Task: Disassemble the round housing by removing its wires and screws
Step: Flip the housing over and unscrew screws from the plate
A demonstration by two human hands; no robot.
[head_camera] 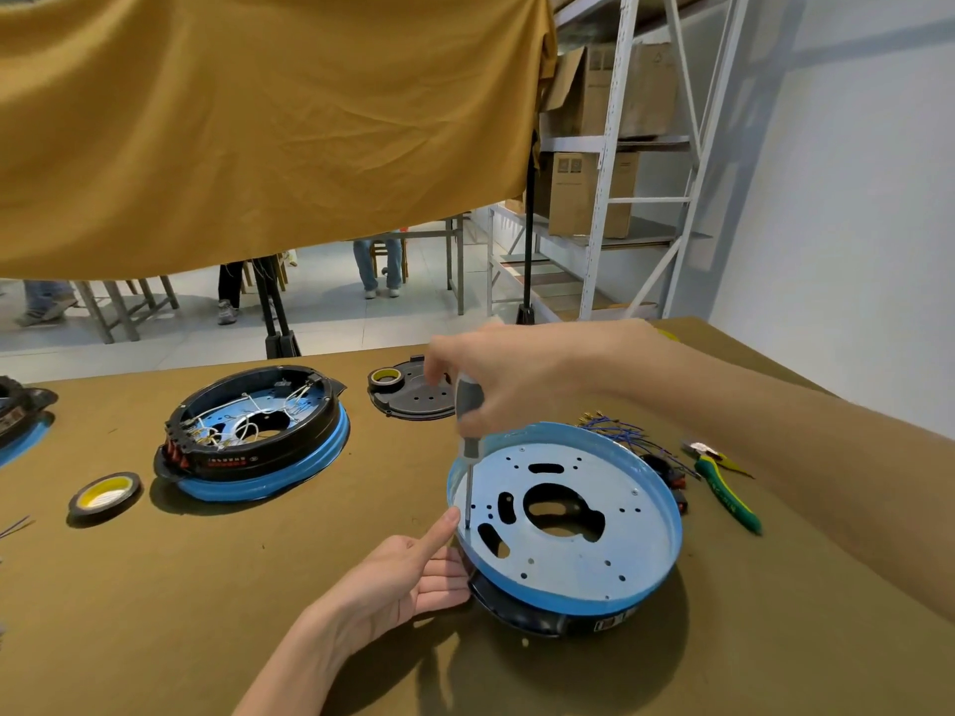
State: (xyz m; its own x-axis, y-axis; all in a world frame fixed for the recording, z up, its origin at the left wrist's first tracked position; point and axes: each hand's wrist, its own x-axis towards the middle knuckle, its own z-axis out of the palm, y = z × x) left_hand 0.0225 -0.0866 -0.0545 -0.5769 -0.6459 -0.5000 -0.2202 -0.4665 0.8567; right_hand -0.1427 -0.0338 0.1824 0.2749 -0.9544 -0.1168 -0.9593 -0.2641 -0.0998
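A round housing (pixel 579 555) with a blue rim and a pale metal plate full of holes lies in front of me, tilted up at its left edge. My right hand (pixel 509 377) grips the grey handle of a screwdriver (pixel 469 436), held upright, with its tip on the plate near the left rim. My left hand (pixel 408 571) holds the housing's left edge, thumb on the rim and fingers underneath. A bundle of loose blue wires (pixel 620 431) lies behind the housing.
A second round housing (pixel 258 436) with white wires inside stands at the left. A tape roll (pixel 105 496) lies in front of it, another tape roll (pixel 386 377) on a black cover (pixel 418 400) at the back. Green-handled pliers (pixel 726 485) lie at the right.
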